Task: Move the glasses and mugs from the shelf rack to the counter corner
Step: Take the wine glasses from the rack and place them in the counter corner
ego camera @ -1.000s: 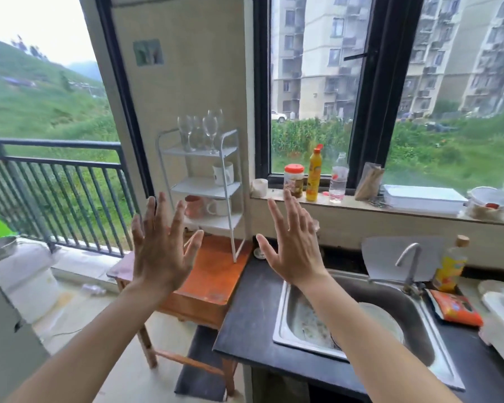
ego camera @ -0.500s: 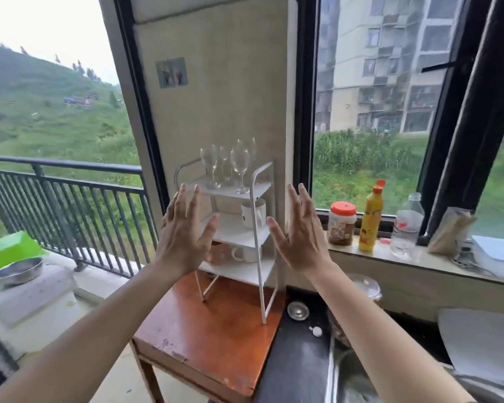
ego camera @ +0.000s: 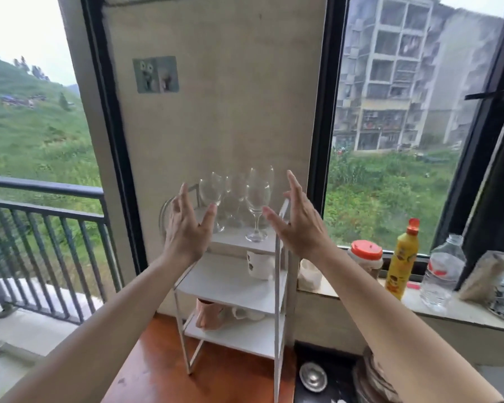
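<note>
A white three-tier shelf rack [ego camera: 278, 289] stands on a wooden table against the wall. Several clear wine glasses [ego camera: 257, 199] stand on its top tier. A white mug [ego camera: 259, 264] sits on the middle tier. The bottom tier holds a pink mug [ego camera: 208, 314] and a white mug [ego camera: 246, 313]. My left hand [ego camera: 186, 228] is open with fingers spread, just left of the glasses. My right hand [ego camera: 298, 221] is open too, just right of them. Neither hand touches a glass.
The wooden table [ego camera: 169, 373] adjoins a dark counter [ego camera: 341, 388] with a small metal lid [ego camera: 313, 376]. The window sill at right carries an orange-lidded jar [ego camera: 365, 257], a yellow bottle [ego camera: 402, 260], a water bottle [ego camera: 442, 271] and a white cup [ego camera: 310, 274]. A balcony railing [ego camera: 41, 216] lies left.
The view has come closer to the rack. Both open hands have risen and now flank the wine glasses on the top tier.
</note>
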Motion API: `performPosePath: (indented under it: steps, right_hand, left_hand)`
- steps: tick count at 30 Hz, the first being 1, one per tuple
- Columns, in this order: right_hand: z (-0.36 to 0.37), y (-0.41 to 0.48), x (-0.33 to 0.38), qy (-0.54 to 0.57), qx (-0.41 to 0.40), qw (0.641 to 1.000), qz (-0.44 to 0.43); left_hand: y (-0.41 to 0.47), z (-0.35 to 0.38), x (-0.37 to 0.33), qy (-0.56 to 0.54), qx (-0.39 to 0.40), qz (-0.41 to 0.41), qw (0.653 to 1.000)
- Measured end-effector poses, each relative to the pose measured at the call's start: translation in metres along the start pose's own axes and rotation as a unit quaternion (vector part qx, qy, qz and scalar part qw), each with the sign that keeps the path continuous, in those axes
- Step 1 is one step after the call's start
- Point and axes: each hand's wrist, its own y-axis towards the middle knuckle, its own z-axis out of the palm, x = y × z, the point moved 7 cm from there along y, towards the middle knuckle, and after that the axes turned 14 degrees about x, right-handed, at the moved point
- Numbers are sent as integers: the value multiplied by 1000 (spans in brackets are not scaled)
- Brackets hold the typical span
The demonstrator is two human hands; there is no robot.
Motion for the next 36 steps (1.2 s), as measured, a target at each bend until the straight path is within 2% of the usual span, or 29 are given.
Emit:
performPosePath:
  steps: [7,11,18,21,29,33,36]
  right_hand:
    - [24,47,3,-61,-17,997,33]
    - [31,49,7,-69,-21,996,49]
    - [32,46,18,-54,-36,997,41]
    - [30,36,32,-27,-76,997,11]
    - [29,-30,48,68,-213,972,-65]
    - [24,-82,35,67,-209,975,-31]
    - [2,-123,20,52,-206,977,15]
  left_hand:
    - [68,17,16,-60,10,46,997]
    - [74,25,16,-91,4,96,991]
    - [68,20,14,-208,-3,97,973]
    - [50,9,13,-255,-19,94,962]
    - [-20,2,23,-288,-80,185,936]
    - [-56,38,13,-315,-14,179,932]
    - [-77,61,-19,-310,40,190,931]
